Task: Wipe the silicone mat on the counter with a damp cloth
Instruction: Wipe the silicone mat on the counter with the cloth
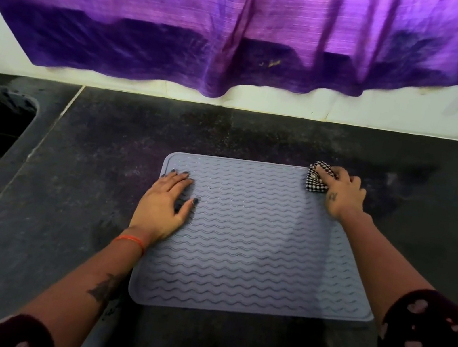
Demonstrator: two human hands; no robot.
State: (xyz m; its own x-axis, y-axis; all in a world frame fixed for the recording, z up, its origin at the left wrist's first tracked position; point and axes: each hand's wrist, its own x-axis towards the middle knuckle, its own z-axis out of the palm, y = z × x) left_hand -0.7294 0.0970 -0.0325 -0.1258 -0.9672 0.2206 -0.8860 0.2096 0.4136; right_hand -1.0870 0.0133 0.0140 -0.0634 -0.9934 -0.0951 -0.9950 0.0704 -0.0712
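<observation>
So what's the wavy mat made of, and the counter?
The mat looks like soft matte silicone or rubber: grey-blue, moulded wavy ridges, rounded corners. The counter looks like dark polished stone, perhaps granite: fine pale speckles and a straight joint line.

One mat (pixel 255 244), one cloth (pixel 316 180), two hands (pixel 164 208).

Two bare forearms in view, hands ungloved.

Left hand (pixel 163 207): nails painted dark blue-grey. Orange-red thread band (pixel 131 241) around wrist. Dark tattoo (pixel 105 289) on forearm, angular shape, detail unclear.

Right hand (pixel 342 192): small dark tattoo mark (pixel 332 195) on back of hand near thumb base, form illegible.

Sleeves: dark maroon fabric with pale pink blotch pattern. Right sleeve (pixel 432 343) ends at mid-forearm. Left sleeve (pixel 19 333) visible only at lower frame edge, near elbow.
</observation>
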